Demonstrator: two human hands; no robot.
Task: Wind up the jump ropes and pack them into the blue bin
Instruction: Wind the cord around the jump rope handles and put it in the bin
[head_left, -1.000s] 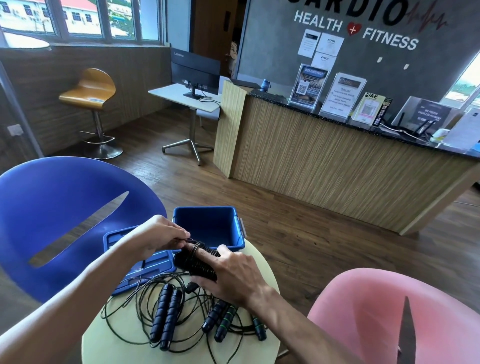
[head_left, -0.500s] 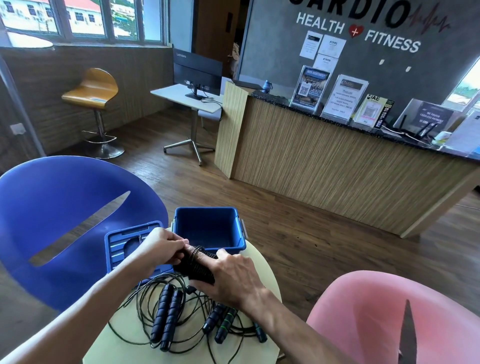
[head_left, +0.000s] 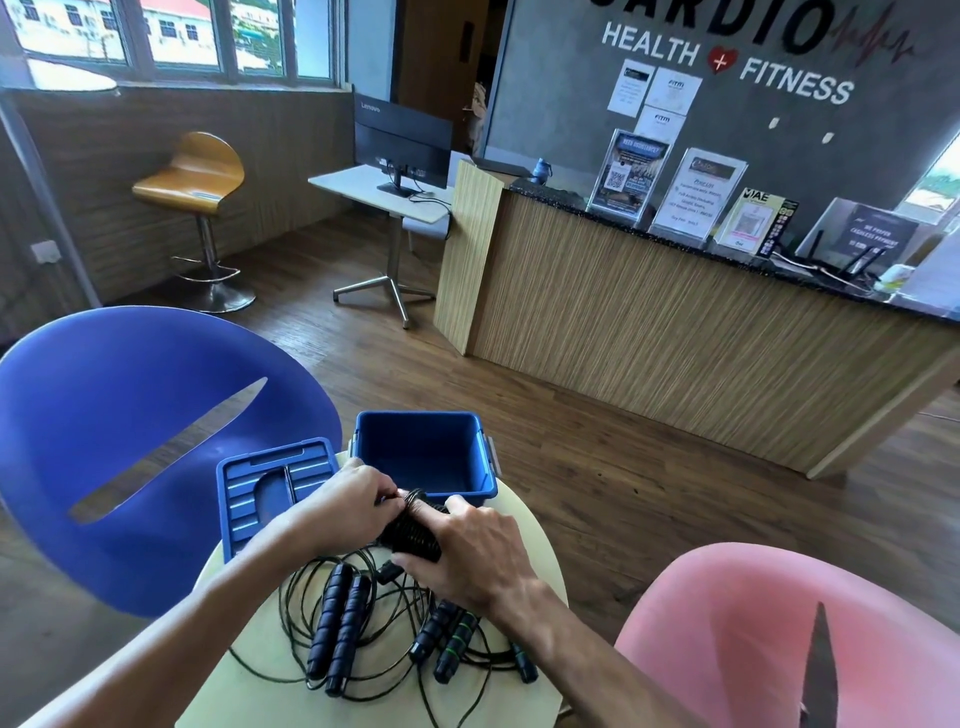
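Note:
My right hand (head_left: 470, 553) grips a wound black jump rope bundle (head_left: 410, 530) just in front of the open blue bin (head_left: 470, 488). My left hand (head_left: 348, 506) pinches the thin cord at the top of that bundle. On the small round table (head_left: 540, 551) below my hands lie loose black ropes: a pair of black handles (head_left: 337, 623) side by side and green-ringed handles (head_left: 447, 636) in tangled cord. The bin looks bare inside.
The bin's blue lid (head_left: 260, 491) lies at the table's left, partly over the edge. A blue chair (head_left: 130, 441) stands on the left, a pink chair (head_left: 769, 639) on the right. A wooden reception counter (head_left: 675, 332) is beyond.
My left hand has shifted slightly along the bundle's top, working the cord. The bundle stays in my right hand at the bin's near rim.

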